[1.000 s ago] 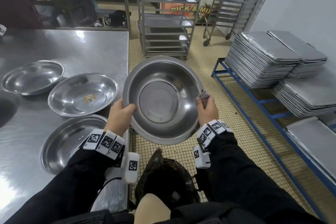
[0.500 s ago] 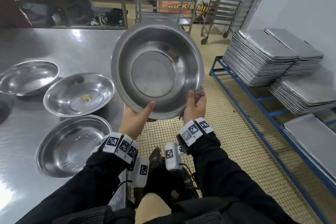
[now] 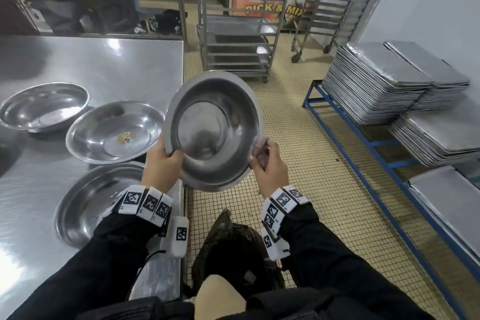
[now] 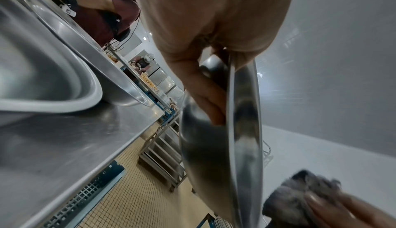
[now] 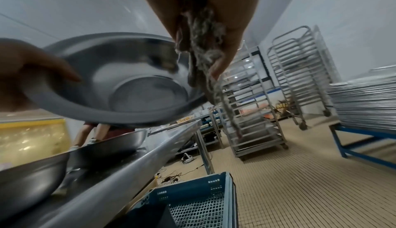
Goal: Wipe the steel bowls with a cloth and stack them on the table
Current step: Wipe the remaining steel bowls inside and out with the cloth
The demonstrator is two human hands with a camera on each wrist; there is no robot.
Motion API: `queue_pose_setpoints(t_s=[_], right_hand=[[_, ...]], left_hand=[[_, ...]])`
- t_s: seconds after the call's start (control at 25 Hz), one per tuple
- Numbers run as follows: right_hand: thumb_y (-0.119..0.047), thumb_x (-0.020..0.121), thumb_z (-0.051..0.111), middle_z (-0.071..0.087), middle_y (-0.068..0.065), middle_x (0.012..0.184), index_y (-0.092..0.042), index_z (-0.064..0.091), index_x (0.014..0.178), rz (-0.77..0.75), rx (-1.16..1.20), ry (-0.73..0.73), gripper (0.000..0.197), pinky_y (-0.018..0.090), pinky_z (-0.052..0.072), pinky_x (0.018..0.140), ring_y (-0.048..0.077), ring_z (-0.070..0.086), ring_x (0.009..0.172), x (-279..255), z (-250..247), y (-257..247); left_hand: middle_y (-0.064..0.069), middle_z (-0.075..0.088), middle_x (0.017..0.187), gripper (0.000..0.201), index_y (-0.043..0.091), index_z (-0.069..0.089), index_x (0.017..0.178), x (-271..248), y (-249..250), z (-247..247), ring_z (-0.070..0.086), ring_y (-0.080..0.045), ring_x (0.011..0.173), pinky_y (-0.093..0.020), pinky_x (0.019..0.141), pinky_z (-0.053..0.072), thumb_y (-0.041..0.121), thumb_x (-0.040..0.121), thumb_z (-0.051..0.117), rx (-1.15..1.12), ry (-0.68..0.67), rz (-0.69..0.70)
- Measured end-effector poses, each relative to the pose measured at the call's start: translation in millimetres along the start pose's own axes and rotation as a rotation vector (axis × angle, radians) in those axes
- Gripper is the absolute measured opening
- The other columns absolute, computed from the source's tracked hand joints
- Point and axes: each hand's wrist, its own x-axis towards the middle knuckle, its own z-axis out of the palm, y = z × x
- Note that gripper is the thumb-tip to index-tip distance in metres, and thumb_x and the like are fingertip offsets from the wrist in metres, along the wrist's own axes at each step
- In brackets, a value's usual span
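Right, we're holding one steel bowl [image 3: 214, 130] up at frame centre, off the tabletop [image 3: 91, 60], tilted with its inside facing us. Left hand [image 3: 162, 163] is gripping the lower-left rim, thumb over the lip, fingers curled behind. Right hand [image 3: 270, 171] is closed around the bunched cloth [image 3: 259, 149], which is sitting at the bowl's right rim, touching or just beside it; we can't tell which. So the cloth hand is the nearer one to the inside wall, and the wipe, we judge, is going left from that rim into the bowl. Three more bowls [image 3: 114, 131] are lying separately at left of frame, none stacked yet.

Left wrist view is showing the rim edge-on with fingers [image 4: 205, 99] on the outer wall, which the head view is hiding. Right wrist view is showing frayed cloth threads [image 5: 203, 48] hanging over the bowl's edge, plus a blue crate [image 5: 193, 201] on the floor.
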Motion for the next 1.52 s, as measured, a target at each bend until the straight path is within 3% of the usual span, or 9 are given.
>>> queue_pose_setpoints(t_s=[0.16,0.28,0.48,0.64,0.92,1.12,1.24,1.32,1.52], right_hand=[[-0.032,0.096,0.046,0.046,0.005,0.136,-0.016,0.051,0.128,-0.311,-0.404,-0.480,0.036,0.039,0.036,0.107,0.021,0.047,0.120,-3.6,35.2,-4.1],[-0.037,0.101,0.034,0.030,-0.001,0.153,-0.025,0.040,0.141,-0.354,-0.386,-0.713,0.043,0.028,0.016,0.115,0.022,0.029,0.138,-16.2,45.5,6.0],[-0.045,0.099,0.013,0.012,0.004,0.158,-0.024,0.006,0.151,-0.391,-1.131,-0.576,0.057,0.047,0.000,0.117,0.027,0.009,0.145,17.2,20.7,30.2],[-0.040,0.100,0.013,-0.007,0.009,0.158,-0.018,-0.005,0.150,-0.189,-1.246,-0.459,0.058,0.043,-0.012,0.116,0.026,-0.010,0.145,34.7,20.2,31.0],[-0.046,0.091,0.014,0.055,-0.011,0.128,-0.030,0.051,0.131,-0.235,-0.582,-0.294,0.056,0.043,0.006,0.116,0.011,0.038,0.127,-42.0,43.6,6.7],[-0.036,0.098,0.028,0.024,-0.007,0.154,-0.023,0.046,0.137,-0.166,-0.709,-0.255,0.045,0.049,0.006,0.117,0.016,0.009,0.145,-20.8,19.1,31.8],[-0.029,0.099,0.031,-0.013,0.001,0.155,-0.017,0.009,0.147,-0.242,-0.650,-0.271,0.054,0.045,0.013,0.118,0.020,-0.014,0.143,14.5,-1.4,47.7],[-0.019,0.099,0.039,-0.018,-0.002,0.156,-0.016,-0.001,0.148,-0.285,-0.517,-0.195,0.063,0.036,0.015,0.118,0.016,-0.003,0.145,33.1,-10.9,44.8],[-0.016,0.094,0.051,0.053,0.010,0.120,-0.004,0.050,0.125,-0.129,-0.326,-0.041,0.033,0.034,0.048,0.092,0.010,0.050,0.097,69.1,-31.8,18.3]], left_hand=[[-0.003,0.052,0.068,0.022,0.022,0.052,0.073,-1.0,-0.9,5.0,0.045,-0.014,0.059,-0.025,0.057,0.038,0.011,0.093,0.052,0.077,-0.031,0.051],[-0.009,0.054,0.072,0.015,0.007,0.056,0.081,-0.1,4.1,5.7,0.046,-0.015,0.063,-0.029,0.060,0.039,0.014,0.093,0.052,0.060,-0.075,0.064],[-0.004,0.052,0.066,0.013,0.008,0.056,0.080,0.6,3.3,-0.6,0.045,-0.014,0.059,-0.027,0.059,0.040,0.010,0.092,0.052,0.047,-0.118,0.040],[-0.001,0.048,0.061,0.019,0.012,0.052,0.073,0.1,6.3,1.0,0.042,-0.010,0.053,-0.022,0.055,0.038,0.010,0.092,0.052,0.053,-0.104,0.032],[-0.002,0.041,0.060,0.015,0.007,0.048,0.073,3.3,9.0,0.3,0.034,-0.010,0.050,-0.021,0.049,0.031,0.004,0.088,0.047,0.031,0.005,0.031],[-0.001,0.042,0.060,0.022,0.012,0.047,0.068,1.8,10.3,-0.3,0.035,-0.011,0.052,-0.024,0.051,0.031,0.003,0.088,0.046,0.019,0.000,0.010],[-0.003,0.048,0.064,0.020,0.014,0.053,0.072,1.4,7.4,-1.4,0.040,-0.013,0.055,-0.026,0.054,0.035,0.003,0.087,0.047,0.003,-0.027,-0.027],[-0.006,0.052,0.068,0.018,0.013,0.058,0.077,2.5,2.6,-3.4,0.046,-0.017,0.060,-0.030,0.058,0.039,0.002,0.086,0.048,-0.035,-0.052,-0.079],[-0.011,0.060,0.073,0.016,0.012,0.060,0.083,6.6,-3.7,-9.4,0.057,-0.026,0.065,-0.035,0.058,0.046,0.002,0.087,0.049,-0.112,-0.152,-0.191]])
